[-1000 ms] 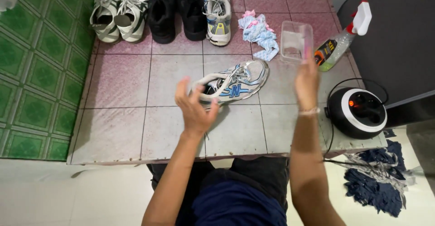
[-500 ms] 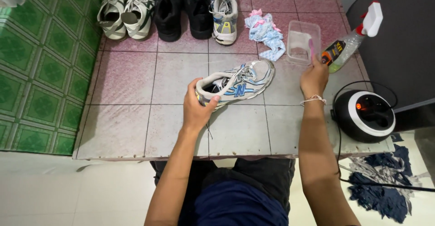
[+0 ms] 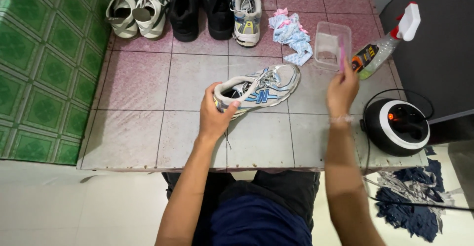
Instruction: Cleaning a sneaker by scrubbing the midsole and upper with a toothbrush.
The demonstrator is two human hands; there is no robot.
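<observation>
Your left hand (image 3: pixel 213 115) is clamped on the heel of the white and blue sneaker (image 3: pixel 257 90), thumb over the collar; the shoe lies on its side on the tiled platform (image 3: pixel 133 127), toe pointing away from your fingers. Your right hand (image 3: pixel 341 89) pinches a thin pink brush (image 3: pixel 341 56), its upper end over the near rim of the clear plastic tub (image 3: pixel 332 45). By the look of it the scrubbing has not begun: no bristle touches the shoe. Beyond your right fingertips lies a spray bottle (image 3: pixel 382 41); a crumpled blue cloth (image 3: pixel 292 35) sits between tub and shoe row. Nothing blocks the path between brush and sneaker.
</observation>
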